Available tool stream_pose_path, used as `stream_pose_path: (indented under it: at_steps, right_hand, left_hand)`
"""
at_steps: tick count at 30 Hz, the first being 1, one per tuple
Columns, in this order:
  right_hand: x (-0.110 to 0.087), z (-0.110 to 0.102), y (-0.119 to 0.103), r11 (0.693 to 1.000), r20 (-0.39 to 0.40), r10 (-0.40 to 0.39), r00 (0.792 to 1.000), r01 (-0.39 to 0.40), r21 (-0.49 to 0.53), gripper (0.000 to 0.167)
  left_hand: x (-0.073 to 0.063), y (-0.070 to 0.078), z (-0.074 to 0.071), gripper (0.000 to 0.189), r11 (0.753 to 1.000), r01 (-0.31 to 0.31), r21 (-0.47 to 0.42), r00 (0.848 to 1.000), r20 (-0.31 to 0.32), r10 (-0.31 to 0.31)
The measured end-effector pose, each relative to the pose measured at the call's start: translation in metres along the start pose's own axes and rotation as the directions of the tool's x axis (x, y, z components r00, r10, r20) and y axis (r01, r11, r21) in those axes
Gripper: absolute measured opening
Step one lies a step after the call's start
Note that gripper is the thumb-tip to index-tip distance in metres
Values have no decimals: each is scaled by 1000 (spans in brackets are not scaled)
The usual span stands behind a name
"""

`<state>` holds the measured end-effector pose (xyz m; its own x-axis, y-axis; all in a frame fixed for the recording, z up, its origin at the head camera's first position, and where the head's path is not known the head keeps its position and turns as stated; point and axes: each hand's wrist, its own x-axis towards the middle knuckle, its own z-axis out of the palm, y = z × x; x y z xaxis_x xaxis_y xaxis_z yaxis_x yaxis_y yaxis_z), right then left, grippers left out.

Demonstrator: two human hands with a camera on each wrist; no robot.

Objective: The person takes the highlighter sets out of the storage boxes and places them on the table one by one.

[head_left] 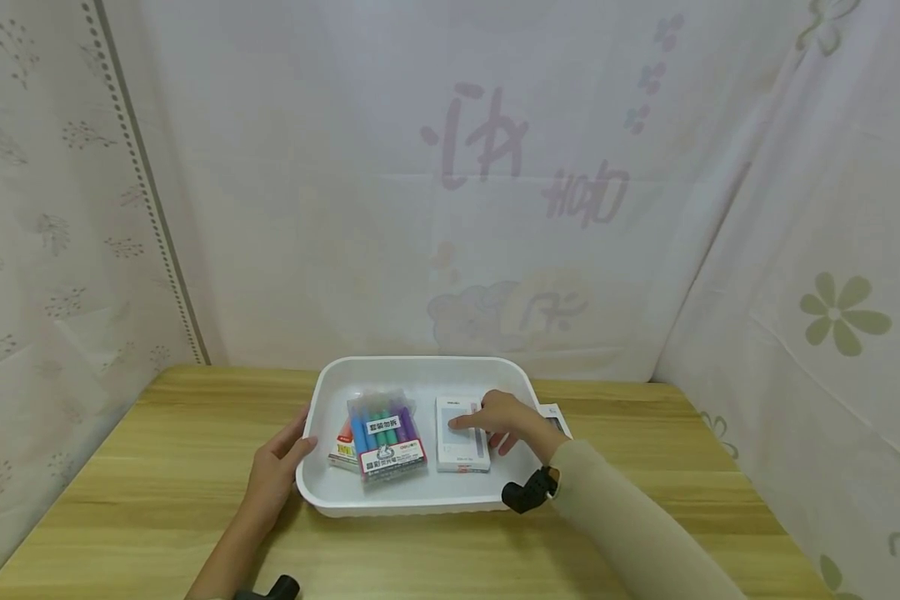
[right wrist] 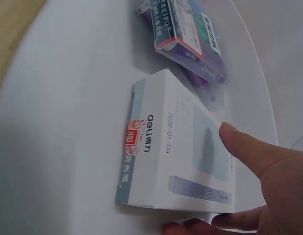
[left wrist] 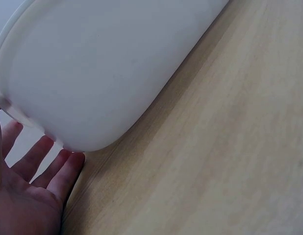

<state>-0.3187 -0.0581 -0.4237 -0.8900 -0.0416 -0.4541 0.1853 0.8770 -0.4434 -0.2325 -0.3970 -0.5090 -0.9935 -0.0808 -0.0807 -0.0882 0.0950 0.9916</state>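
L hand (head_left: 272, 471) at L rim of tray (head_left: 420, 506), on tbl (head_left: 157, 467). R hand (head_left: 506, 417) over tray's R part. Box (head_left: 459, 450) in tray, immed. L of R hand. Pen pk (head_left: 390, 437) further L, btwn hands, atop 2nd pk (head_left: 342, 451). Other box (head_left: 552, 412) R of R hand, outside tray.

On R arm, the person wears a long beige sleeve (head_left: 637, 525), of plain fabric, its end near the wrist. There sits a small blk wrist cam (head_left: 525, 493), rounded and stubby. L wrist has also a blk cam (head_left: 281, 588), partly cut off at bottom of head view.
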Motion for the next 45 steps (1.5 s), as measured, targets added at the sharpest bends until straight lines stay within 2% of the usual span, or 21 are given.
stream_pose_path:
  at_steps: [9,14,21,26,33,36,40,45]
  right_hand:
    - [6,10,3,999,-16,1,1000,-2,-51,68]
    - [7,13,4,1000,-21,-16,1000,17,25,77]
    - [9,16,8,985,-24,-45,999,48,163,105]
    - [10,18,12,970,-29,-45,999,51,238,106]
    - [10,20,13,955,-36,-65,997,73,287,104]
    - [7,20,12,964,-38,-79,996,86,251,102]
    - [3,21,8,984,-31,-114,993,117,138,95]
    - [-1,25,1,983,22,-165,986,162,86,92]
  left_hand:
    - [0,0,0,57,1000,1,0,1000,-9,-1]
    - [-1,2,0,57,1000,-9,-3,1000,-1,9]
    - [-1,3,0,56,1000,-19,-14,1000,9,19]
    - [0,2,0,57,1000,-11,-4,1000,8,11]
    - [-1,2,0,57,1000,-1,-2,1000,12,1]
    - [-1,3,0,57,1000,-2,3,1000,13,2]
    - [-1,4,0,57,1000,-4,5,1000,8,4]
    - [-1,5,-1,58,1000,-5,14,1000,8,5]
